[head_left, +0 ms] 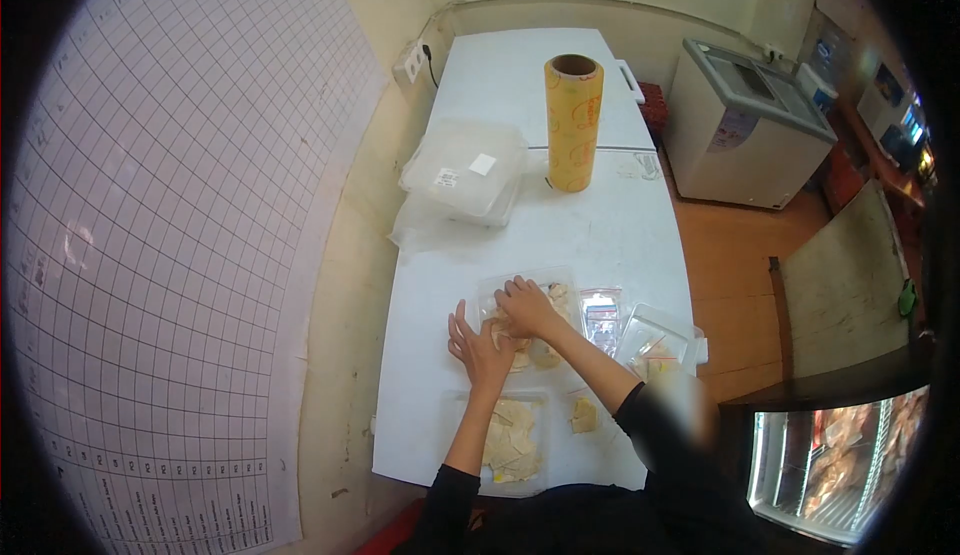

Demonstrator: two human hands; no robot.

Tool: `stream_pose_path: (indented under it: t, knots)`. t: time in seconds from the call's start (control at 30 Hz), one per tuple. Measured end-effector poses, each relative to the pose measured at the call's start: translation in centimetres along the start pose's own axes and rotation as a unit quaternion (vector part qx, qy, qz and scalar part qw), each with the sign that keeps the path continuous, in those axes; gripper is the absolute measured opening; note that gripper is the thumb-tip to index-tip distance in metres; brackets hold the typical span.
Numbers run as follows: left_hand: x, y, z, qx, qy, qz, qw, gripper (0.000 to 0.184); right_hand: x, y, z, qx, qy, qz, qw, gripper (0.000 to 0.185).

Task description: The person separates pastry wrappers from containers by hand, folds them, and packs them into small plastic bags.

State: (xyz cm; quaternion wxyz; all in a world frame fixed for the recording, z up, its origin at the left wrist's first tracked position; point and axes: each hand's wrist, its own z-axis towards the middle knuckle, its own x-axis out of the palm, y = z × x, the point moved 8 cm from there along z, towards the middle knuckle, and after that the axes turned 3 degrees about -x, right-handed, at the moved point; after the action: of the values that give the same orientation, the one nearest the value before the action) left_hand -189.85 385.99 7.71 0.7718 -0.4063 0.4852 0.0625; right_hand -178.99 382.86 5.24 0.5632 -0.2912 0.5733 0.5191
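Observation:
A clear plastic container (560, 276) with pale, folded food pieces (557, 300) lies under both hands. My left hand (484, 357) is at its left side, fingers apart, thumb toward the food. Reaching in from the right, my right hand (528, 309) is over the container with its fingers bent down; what they grip is hidden. Nearer my body sits another clear container (541, 425) filled with flat, pale pieces (512, 440). A small yellowish packet (583, 415) lies to its right.
On the white table (440, 285) stand a tall yellow roll of wrap (573, 135) and stacked clear containers (470, 170). At right are a small clear packet (601, 320) and an open container (650, 330). A wall chart (200, 205) is left; a chest freezer (730, 145) stands beyond.

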Motion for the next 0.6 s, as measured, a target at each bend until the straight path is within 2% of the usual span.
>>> stream_pose_path:
  t: [0.1,0.2,0.27,0.47,0.6]
  knots:
    - [-0.1,0.1,0.0,-0.013,-0.008,0.005,1.000,0.023,-0.3,-0.1,0.0,-0.006,-0.006,0.008,1.000,0.044]
    - [-0.2,0.0,-0.1,-0.009,-0.005,0.003,1.000,0.023,0.7,-0.6,0.2,-0.001,0.052,0.021,0.998,0.048]
    - [-0.3,-0.1,0.0,-0.017,0.007,-0.003,1.000,0.023,1.5,-1.2,0.2,0.019,0.099,0.100,0.990,0.042]
    - [0.0,0.2,-0.1,-0.010,0.008,-0.010,1.000,0.027,2.1,-2.0,0.6,0.002,0.102,0.143,0.984,0.038]
    - [0.0,0.4,0.1,-0.011,-0.013,-0.003,1.000,0.023,2.2,-1.9,1.0,0.006,0.135,0.145,0.980,0.035]
